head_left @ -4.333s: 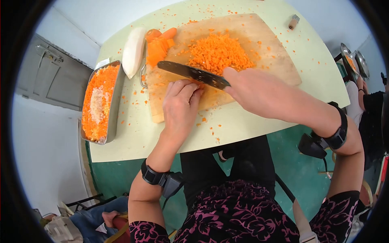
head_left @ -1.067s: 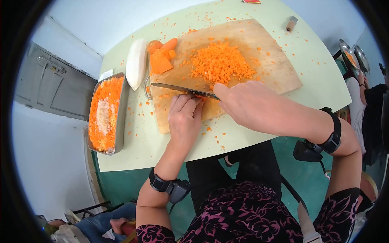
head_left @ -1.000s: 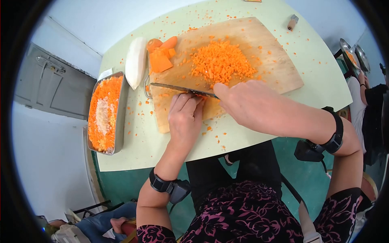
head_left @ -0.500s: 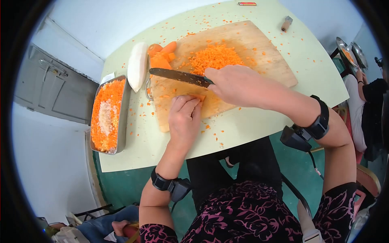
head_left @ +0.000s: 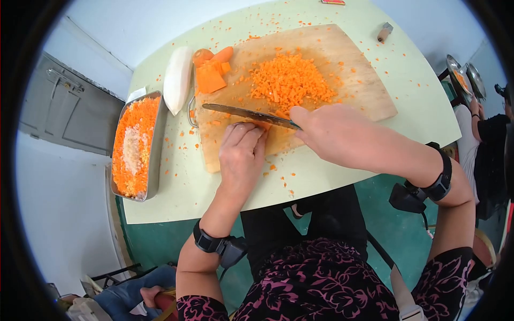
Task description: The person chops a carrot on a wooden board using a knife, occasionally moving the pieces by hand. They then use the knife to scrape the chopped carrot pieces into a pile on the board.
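Observation:
My right hand [head_left: 329, 131] is wrapped round the handle of a kitchen knife [head_left: 241, 111], whose blade points left across the wooden cutting board [head_left: 369, 101]. The blade lies right beside the fingertips of my left hand [head_left: 242, 155]. Those fingers are curled and press a piece of carrot [head_left: 264, 125] onto the board; most of it is hidden by the fingers and the blade. Beyond the knife lies a heap of diced carrot [head_left: 289, 80]. Flat carrot slabs [head_left: 210, 79] and a carrot end [head_left: 223, 54] sit at the board's upper left.
A peeled white radish [head_left: 178, 80] lies left of the board. A metal tray [head_left: 156, 163] of chopped carrot with a pale minced heap stands at the table's left edge. A lighter [head_left: 333, 2] and a small block [head_left: 384, 32] lie at the back. Another person [head_left: 482, 139] is at the far right.
The knife has moved toward me and slightly right, coming closer to my left fingers and the carrot piece. My left hand stays in about the same place, still holding the piece.

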Demonstrator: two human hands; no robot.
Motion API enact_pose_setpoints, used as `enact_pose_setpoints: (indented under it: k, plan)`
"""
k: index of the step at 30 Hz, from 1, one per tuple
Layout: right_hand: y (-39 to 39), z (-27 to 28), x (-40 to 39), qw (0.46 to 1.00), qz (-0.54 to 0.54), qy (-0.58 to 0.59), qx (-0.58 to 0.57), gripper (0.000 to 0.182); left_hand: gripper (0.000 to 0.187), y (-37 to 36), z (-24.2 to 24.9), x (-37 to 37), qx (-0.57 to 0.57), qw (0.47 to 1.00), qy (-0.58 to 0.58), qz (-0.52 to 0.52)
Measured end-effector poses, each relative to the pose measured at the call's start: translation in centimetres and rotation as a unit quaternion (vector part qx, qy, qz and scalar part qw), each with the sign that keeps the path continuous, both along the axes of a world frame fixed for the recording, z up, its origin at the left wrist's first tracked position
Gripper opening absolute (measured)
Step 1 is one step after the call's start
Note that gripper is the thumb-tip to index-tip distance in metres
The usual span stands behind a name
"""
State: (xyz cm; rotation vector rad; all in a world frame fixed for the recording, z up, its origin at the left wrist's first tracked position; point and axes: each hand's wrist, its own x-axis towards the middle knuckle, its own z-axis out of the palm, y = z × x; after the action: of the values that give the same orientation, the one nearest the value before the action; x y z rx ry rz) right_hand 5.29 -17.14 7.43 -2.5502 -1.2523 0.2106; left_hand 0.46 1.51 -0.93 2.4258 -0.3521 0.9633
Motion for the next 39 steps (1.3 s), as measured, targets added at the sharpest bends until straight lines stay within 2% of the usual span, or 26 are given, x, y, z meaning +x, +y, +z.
enact_pose_setpoints:
  k: [9,15,18,21,30,39]
  plan:
    - [-0.7,1.7,0.2,0.998,0.059,0.012,-0.024,0.006,0.012,0.0,0.1,0.0,-0.004,1.0,0.016,0.005]
    - [-0.6,1.0,0.7,0.999,0.037,0.026,-0.002,0.006,0.012,-0.1,0.2,0.1,-0.011,1.0,0.021,0.004]
    - [0.9,0.9,1.3,0.997,0.059,0.056,-0.001,0.007,0.011,-0.1,0.2,0.0,-0.008,1.0,0.027,0.004]
    - [2.5,-1.0,2.3,0.997,0.038,0.018,0.069,0.01,0.012,0.0,0.2,0.1,0.01,1.0,0.012,-0.004]
    - [0.6,0.9,0.6,0.999,0.032,-0.004,-0.007,0.013,0.013,-0.1,-0.2,0.0,0.014,1.0,-0.008,0.005]
    - [-0.8,1.1,-0.4,0.997,0.072,-0.012,0.035,0.009,0.014,-0.2,0.0,0.1,0.017,1.0,-0.003,0.005]
